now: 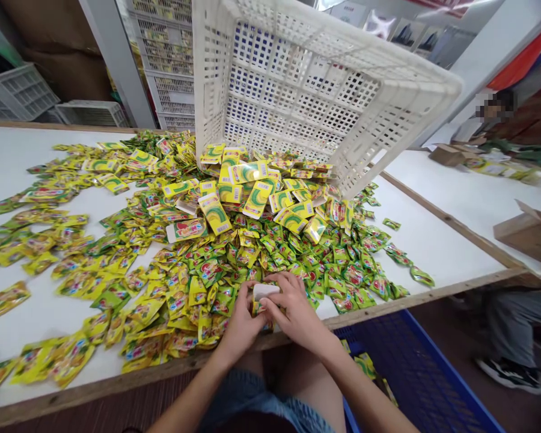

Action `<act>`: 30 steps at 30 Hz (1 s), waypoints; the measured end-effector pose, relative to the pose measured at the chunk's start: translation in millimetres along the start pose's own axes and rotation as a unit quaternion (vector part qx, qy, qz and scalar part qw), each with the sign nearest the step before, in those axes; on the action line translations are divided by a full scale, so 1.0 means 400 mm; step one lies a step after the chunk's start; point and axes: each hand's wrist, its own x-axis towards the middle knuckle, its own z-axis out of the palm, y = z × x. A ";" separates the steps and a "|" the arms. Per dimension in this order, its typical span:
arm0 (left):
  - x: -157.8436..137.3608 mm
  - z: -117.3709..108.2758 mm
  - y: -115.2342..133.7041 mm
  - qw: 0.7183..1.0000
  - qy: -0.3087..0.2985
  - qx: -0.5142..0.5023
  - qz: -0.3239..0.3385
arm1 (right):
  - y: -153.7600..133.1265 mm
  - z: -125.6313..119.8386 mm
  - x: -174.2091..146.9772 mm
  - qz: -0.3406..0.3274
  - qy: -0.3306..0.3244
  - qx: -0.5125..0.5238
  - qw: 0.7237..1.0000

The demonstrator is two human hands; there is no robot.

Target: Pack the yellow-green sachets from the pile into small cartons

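Note:
Close to the table's front edge, my left hand (pixel 246 319) and my right hand (pixel 291 304) both grip a small carton (pixel 265 290) with its pale flap facing up. The fingers cover most of the carton, so what is inside cannot be made out. Just beyond my hands lies a wide heap of small green and yellow candy packets (pixel 211 270). Several flat yellow-green cartons (pixel 214 213) rest on top of the heap, spilling from the mouth of a tipped white plastic crate (pixel 306 84).
A blue crate (pixel 415 367) with a few packets stands below the table edge at right. An open cardboard box (pixel 529 231) sits on the right-hand table, where a person (pixel 514 325) is nearby. Stacked white crates (pixel 174 66) stand behind the table (pixel 9 156).

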 end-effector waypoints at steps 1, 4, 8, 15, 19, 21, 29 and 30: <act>-0.004 0.000 0.000 1.000 0.016 -0.008 0.005 | 0.007 0.004 -0.004 0.008 0.004 0.015 1.000; -0.012 -0.001 0.000 0.998 0.055 -0.009 0.027 | 0.036 0.028 -0.029 0.069 0.061 0.126 0.988; -0.005 -0.006 -0.003 1.000 0.014 0.015 0.018 | 0.068 0.072 -0.063 0.138 0.109 0.285 0.942; 0.008 -0.023 0.009 0.993 0.036 0.105 0.042 | 0.058 0.075 -0.036 0.094 0.070 0.307 0.945; 0.006 -0.026 0.010 0.992 0.065 0.080 0.068 | 0.052 0.085 -0.027 0.114 0.119 0.340 0.926; 0.006 -0.028 0.013 0.993 0.071 0.058 0.071 | 0.050 0.086 -0.027 0.102 0.122 0.327 0.931; 0.000 -0.037 0.050 0.981 0.050 0.164 0.095 | 0.028 0.063 -0.028 0.050 0.102 0.238 0.965; 0.000 -0.038 0.049 0.980 0.057 0.168 0.090 | 0.027 0.066 -0.027 0.050 0.106 0.231 0.966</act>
